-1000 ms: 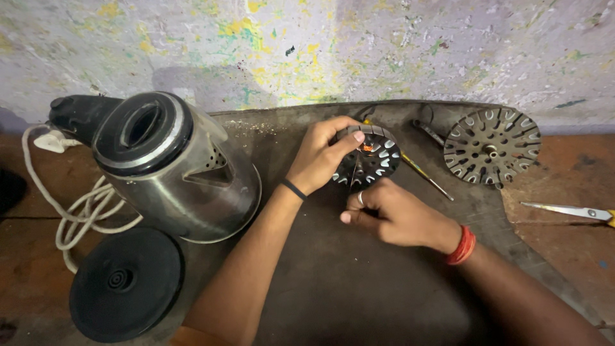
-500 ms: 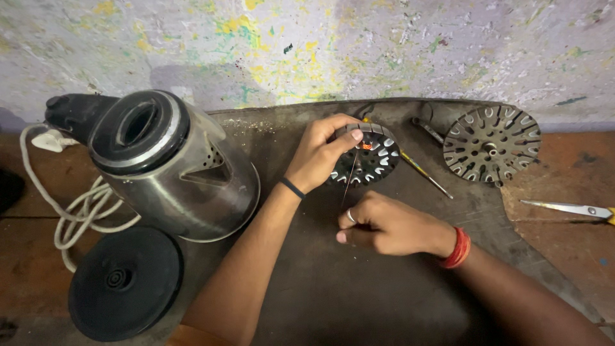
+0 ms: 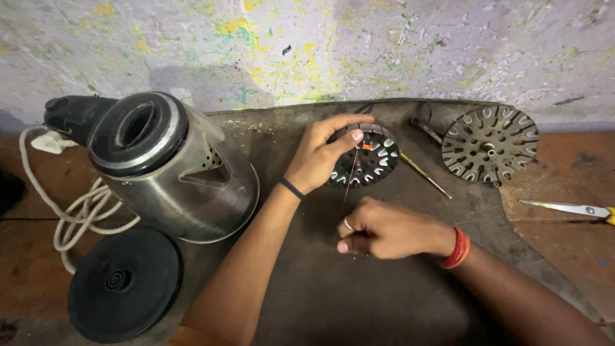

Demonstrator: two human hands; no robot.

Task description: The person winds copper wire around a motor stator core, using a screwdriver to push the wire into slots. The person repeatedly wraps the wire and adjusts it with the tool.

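kettle (image 3: 168, 168) left of slotted core (image 3: 370, 157), slotted disc (image 3: 490, 143) right, scissors (image 3: 570, 209) far right

I look over the whole view and I find no package, no label, no sign and no screen anywhere in it. Nothing I can see carries a sticker or a printed tag.
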